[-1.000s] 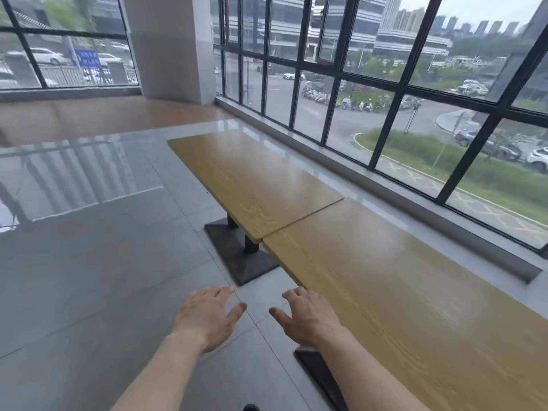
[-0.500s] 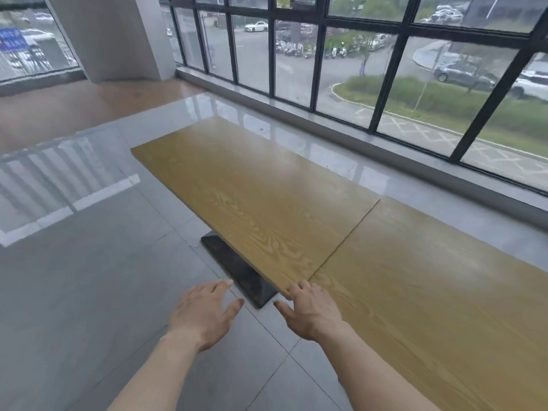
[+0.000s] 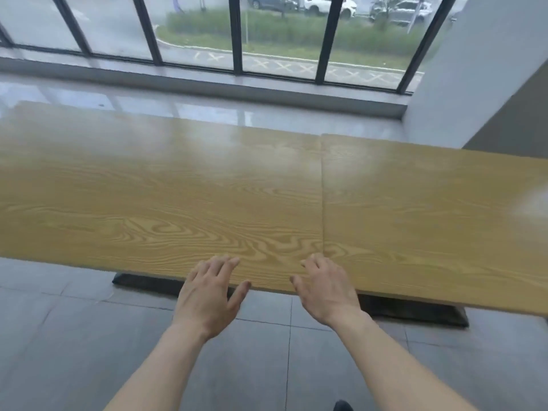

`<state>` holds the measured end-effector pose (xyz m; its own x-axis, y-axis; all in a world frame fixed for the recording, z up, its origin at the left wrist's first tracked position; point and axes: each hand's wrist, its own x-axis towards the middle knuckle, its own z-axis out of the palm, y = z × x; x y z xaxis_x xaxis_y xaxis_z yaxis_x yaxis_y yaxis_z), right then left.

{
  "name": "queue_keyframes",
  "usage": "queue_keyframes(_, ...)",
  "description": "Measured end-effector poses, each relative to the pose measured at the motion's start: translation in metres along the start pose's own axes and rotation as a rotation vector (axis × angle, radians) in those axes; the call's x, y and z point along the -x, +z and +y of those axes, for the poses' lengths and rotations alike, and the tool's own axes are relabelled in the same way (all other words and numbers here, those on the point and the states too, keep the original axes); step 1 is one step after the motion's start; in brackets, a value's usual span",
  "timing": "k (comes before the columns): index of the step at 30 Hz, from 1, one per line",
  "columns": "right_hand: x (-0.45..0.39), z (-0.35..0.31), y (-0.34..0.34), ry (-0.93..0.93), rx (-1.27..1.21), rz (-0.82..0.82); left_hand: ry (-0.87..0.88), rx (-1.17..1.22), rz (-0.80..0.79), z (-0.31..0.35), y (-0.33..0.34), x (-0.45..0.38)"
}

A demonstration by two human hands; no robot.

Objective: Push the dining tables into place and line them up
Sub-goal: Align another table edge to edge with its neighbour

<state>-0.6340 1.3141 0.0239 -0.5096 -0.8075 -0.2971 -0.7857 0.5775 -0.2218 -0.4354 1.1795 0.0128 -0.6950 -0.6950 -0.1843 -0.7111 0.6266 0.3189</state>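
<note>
Two wood-grain dining tables stand end to end across the view. The left table [image 3: 142,197] and the right table [image 3: 430,209] meet at a thin seam; the right one's near edge sits a little closer to me than the left one's. My left hand [image 3: 209,295] hovers at the near edge of the left table, fingers spread, holding nothing. My right hand [image 3: 324,289] is also open, its fingertips at the seam over the near edge. Whether either hand touches the wood is unclear.
Black table bases [image 3: 415,310] rest on the grey tile floor [image 3: 74,351] under the near edge. Beyond the tables runs a low sill [image 3: 207,81] below a glass window wall. A grey pillar [image 3: 474,69] rises at the right, close to the right table.
My view has swung right and closer, so I now face the tables' long side. Both hands have moved forward from over the floor to the near edge by the seam.
</note>
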Motion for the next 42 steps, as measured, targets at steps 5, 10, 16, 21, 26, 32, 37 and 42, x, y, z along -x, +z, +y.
queue_keyframes(5,-0.017,-0.027,0.059,0.09,-0.033,0.125,0.169,-0.021,0.038,-0.046,0.039,-0.037)
queue_keyframes(10,-0.053,-0.038,0.107,0.102,-0.003,0.308,0.268,-0.04,0.114,-0.077,0.066,-0.077)
queue_keyframes(16,-0.086,-0.032,0.13,0.112,0.004,0.433,0.327,-0.068,0.163,-0.087,0.078,-0.12)
queue_keyframes(21,-0.092,-0.029,0.135,0.118,0.016,0.548,0.331,-0.023,0.163,-0.084,0.084,-0.13)
queue_keyframes(26,-0.1,-0.026,0.131,0.112,0.031,0.567,0.322,-0.003,0.176,-0.081,0.082,-0.137)
queue_keyframes(32,-0.121,-0.02,0.127,0.091,0.039,0.58,0.311,-0.004,0.193,-0.081,0.081,-0.155)
queue_keyframes(37,-0.127,-0.02,0.125,0.086,0.035,0.572,0.309,-0.005,0.198,-0.081,0.078,-0.161)
queue_keyframes(42,-0.126,-0.02,0.125,0.087,0.025,0.552,0.305,-0.007,0.207,-0.081,0.079,-0.159)
